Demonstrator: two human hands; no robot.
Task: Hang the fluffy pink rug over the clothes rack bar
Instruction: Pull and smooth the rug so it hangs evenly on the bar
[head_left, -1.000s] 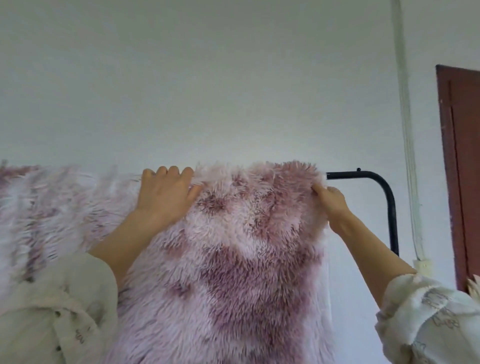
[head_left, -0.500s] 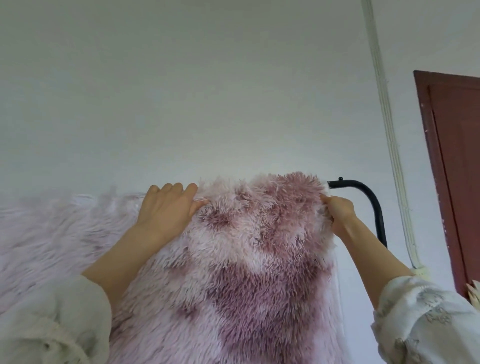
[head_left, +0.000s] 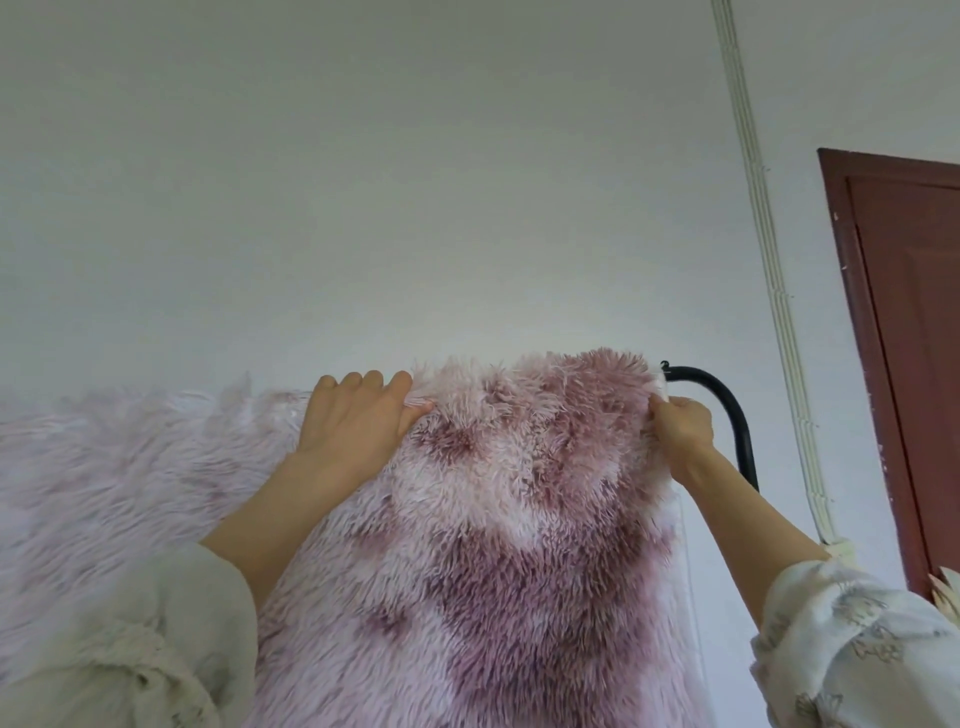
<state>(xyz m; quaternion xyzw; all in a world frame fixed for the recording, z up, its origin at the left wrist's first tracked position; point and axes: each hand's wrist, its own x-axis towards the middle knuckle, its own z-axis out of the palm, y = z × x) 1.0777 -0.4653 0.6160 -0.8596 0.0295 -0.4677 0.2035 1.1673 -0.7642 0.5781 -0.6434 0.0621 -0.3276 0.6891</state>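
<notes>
The fluffy pink rug (head_left: 498, 519) is draped over the black clothes rack bar (head_left: 722, 395), whose bent right end sticks out past the rug; the rest of the bar is hidden under the pile. My left hand (head_left: 358, 421) grips the rug's top fold, fingers curled over the far side. At the rug's right edge, just below the bar's end, my right hand (head_left: 680, 426) pinches the fabric. The rug's left part trails off to the left, blurred.
A white wall stands close behind the rack. A white cable duct (head_left: 763, 270) runs down the wall at the right, and a dark red door (head_left: 914, 353) stands at the far right.
The view has tilted up, so the rug and bar sit lower in the frame. Both hands keep their hold at the top fold and right edge.
</notes>
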